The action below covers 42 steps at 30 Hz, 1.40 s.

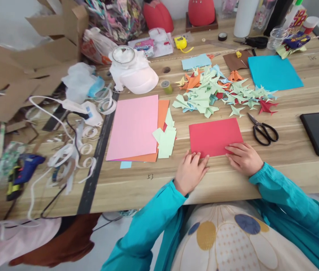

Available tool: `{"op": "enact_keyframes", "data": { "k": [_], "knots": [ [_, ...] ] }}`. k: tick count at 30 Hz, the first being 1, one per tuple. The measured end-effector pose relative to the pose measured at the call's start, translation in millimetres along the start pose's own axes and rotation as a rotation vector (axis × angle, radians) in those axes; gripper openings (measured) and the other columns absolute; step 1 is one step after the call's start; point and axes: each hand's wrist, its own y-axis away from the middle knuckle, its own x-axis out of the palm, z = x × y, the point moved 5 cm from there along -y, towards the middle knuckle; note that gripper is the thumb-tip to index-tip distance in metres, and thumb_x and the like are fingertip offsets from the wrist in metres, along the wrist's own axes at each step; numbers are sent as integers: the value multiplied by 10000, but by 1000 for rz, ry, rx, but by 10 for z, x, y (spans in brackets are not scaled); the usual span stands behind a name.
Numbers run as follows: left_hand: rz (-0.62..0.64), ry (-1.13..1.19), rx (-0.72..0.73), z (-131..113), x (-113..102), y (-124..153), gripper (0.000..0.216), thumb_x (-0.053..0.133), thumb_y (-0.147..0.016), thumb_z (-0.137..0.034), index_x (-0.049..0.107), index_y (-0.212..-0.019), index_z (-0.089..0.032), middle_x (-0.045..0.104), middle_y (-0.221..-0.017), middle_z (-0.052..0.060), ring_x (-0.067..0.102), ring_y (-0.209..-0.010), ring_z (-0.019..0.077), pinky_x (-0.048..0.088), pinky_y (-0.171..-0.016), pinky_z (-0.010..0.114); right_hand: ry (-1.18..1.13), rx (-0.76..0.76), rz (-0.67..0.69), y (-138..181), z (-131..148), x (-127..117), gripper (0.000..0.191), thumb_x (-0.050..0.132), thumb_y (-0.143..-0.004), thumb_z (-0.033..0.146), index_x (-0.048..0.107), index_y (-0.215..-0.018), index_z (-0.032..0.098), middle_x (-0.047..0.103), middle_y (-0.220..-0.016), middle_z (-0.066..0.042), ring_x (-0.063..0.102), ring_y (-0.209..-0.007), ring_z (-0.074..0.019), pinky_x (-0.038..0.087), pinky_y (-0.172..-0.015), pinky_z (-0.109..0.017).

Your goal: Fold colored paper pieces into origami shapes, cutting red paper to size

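"Where is the red paper (214, 134)?"

"It lies on the table (137, 192), left of the scissors (263, 131)."

"What touches it?"

"The left hand (190, 171) and right hand (244, 158), at its near corners, fingers loosely spread (the right ones rather straight)."

"Item one, head view: mounting?"
"Worn on my head, above the near edge of the table (218, 182)."
"Facing?"
"Forward and down, over the tabletop toward its far edge."
"Range?"
"Close on my left hand (191, 171) and right hand (244, 159), both whole, beyond the near edge, low in the frame."
"Coverage?"
"Wide: far edge high up, near edge crossing below, my patterned garment (224, 244) at bottom."
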Motion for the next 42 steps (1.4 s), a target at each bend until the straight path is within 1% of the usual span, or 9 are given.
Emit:
{"op": "enact_keyframes", "data": {
  "k": [8, 15, 20, 24, 29, 33, 36, 39, 42],
  "knots": [
    [0, 34, -4, 8, 3, -7, 387, 497, -909, -385, 603, -1239, -214, 616, -1139, 148, 552, -1032, 282, 422, -991, 509, 16, 101, -30, 212, -202, -167, 184, 570, -856, 189, 733, -776, 215, 738, -1055, -30, 652, -1026, -214, 484, -879, -373],
    [1, 59, 8, 31, -6, -17, 382, 519, -899, -373, 613, -1231, -209, 620, -1123, 155, 548, -1021, 278, 409, -1002, 510, 124, 143, -100, 417, -403, -345, 143, 600, -823, 168, 720, -755, 204, 757, -971, -37, 689, -961, -216, 508, -835, -359],
    [-18, 28, 13, 45, -27, -17, 361, 512, -904, -365, 624, -1215, -219, 621, -1105, 143, 549, -1008, 267, 411, -997, 497, 137, 132, -211, 362, -354, -425, 116, 610, -811, 142, 701, -743, 163, 755, -894, -84, 690, -838, -214, 520, -756, -344],
    [-56, 28, 18, 28, -80, -30, 342, 526, -893, -366, 655, -1151, -182, 609, -1078, 164, 543, -1036, 285, 462, -923, 459, 39, 34, -56, 165, -170, -271, 164, 576, -865, 205, 709, -955, 170, 715, -1068, -104, 635, -991, -237, 504, -824, -370],
    [-102, 74, 72, -83, -112, -222, 298, 513, -902, -294, 651, -1117, -141, 600, -1150, 181, 537, -1100, 295, 488, -876, 418, -20, -50, 46, 3, -22, -74, 197, 555, -886, 236, 698, -997, 158, 709, -1023, -109, 609, -943, -240, 493, -778, -375],
    [-138, 64, 131, -194, -62, -524, 274, 496, -913, -221, 630, -1128, -116, 601, -1211, 172, 539, -1141, 284, 475, -919, 414, -87, -55, 45, -50, -41, -34, 187, 541, -893, 227, 705, -961, 167, 710, -975, -103, 600, -903, -222, 493, -773, -369],
    [-136, 37, 252, -285, 2, -671, 241, 460, -915, -136, 643, -1069, -103, 658, -1114, 145, 596, -1047, 252, 501, -861, 381, -190, -40, 32, -83, -97, -32, 187, 533, -899, 222, 705, -955, 173, 716, -948, -94, 604, -886, -212, 508, -773, -365],
    [-188, 4, 333, -329, 36, -681, 220, 457, -911, -127, 659, -991, -90, 684, -1054, 141, 625, -992, 250, 515, -826, 381, -333, -8, -20, -123, -165, -69, 168, 544, -894, 208, 703, -941, 177, 726, -910, -86, 624, -851, -200, 525, -771, -360],
    [-282, -4, 373, -328, 6, -619, 204, 467, -887, -101, 664, -937, -82, 697, -1024, 147, 645, -968, 259, 527, -803, 389, -491, 104, -86, -165, -271, -150, 176, 541, -901, 220, 709, -948, 195, 731, -903, -82, 645, -858, -199, 530, -797, -366]
  ]
}}
